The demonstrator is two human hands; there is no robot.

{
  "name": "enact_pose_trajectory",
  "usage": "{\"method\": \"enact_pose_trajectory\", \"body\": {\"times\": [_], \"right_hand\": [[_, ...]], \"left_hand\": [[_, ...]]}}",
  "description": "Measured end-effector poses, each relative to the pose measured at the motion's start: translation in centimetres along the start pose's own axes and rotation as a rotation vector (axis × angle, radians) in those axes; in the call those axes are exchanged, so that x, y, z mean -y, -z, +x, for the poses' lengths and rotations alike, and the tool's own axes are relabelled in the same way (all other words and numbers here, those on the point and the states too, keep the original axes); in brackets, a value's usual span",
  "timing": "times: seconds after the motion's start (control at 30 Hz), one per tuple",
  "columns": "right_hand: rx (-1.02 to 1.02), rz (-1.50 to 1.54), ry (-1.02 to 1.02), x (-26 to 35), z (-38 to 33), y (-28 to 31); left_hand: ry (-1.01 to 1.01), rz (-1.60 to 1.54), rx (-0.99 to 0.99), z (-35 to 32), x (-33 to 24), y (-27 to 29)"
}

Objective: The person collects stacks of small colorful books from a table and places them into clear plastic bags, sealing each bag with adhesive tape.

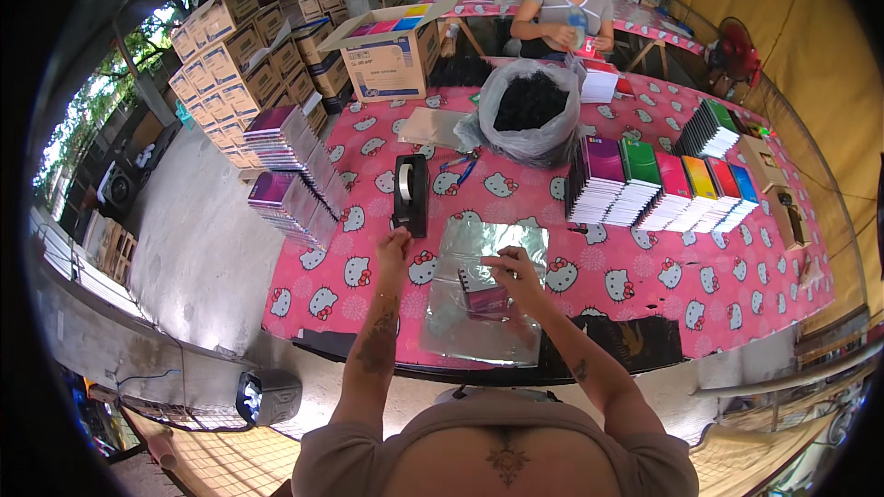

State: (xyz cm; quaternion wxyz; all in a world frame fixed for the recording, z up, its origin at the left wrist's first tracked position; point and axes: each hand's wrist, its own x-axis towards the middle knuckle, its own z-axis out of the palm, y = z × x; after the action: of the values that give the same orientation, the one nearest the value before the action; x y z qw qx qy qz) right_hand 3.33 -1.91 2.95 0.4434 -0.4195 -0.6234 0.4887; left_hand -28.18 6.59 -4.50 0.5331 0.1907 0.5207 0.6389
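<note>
My left hand (394,245) is closed in a pinch at the near end of a black tape dispenser (411,212). Whatever lies between its fingertips is too small to make out. A purple spiral notebook (484,302) lies inside a clear plastic bag (442,327) in front of me, with more clear film under and around it. Over the notebook's upper edge, my right hand (516,272) has its thumb and fingers closed on the bag's plastic.
Stacked wrapped notebooks (285,193) stand at the table's left edge, and colourful notebook stacks (635,184) at the right. Beyond the dispenser are blue-handled scissors (468,168), a grey plastic bag of black material (529,120) and an open carton (387,60). A co-worker (566,14) handles notebooks across the table.
</note>
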Motion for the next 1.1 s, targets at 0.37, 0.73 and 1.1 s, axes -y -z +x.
{"method": "enact_pose_trajectory", "body": {"times": [0.37,0.73,1.1], "right_hand": [[-0.111,0.143,-0.057,-1.2,0.1,-0.8],[-0.037,0.230,-0.102,-0.8,0.0,0.1],[-0.403,0.706,-0.077,-5.7,-3.4,-1.0]], "left_hand": [[-0.673,1.358,0.988,-11.3,-12.1,-12.1],[-0.097,1.514,1.425,-2.9,-3.7,-14.6],[-1.356,1.677,0.568,-17.2,-2.9,-12.1]]}}
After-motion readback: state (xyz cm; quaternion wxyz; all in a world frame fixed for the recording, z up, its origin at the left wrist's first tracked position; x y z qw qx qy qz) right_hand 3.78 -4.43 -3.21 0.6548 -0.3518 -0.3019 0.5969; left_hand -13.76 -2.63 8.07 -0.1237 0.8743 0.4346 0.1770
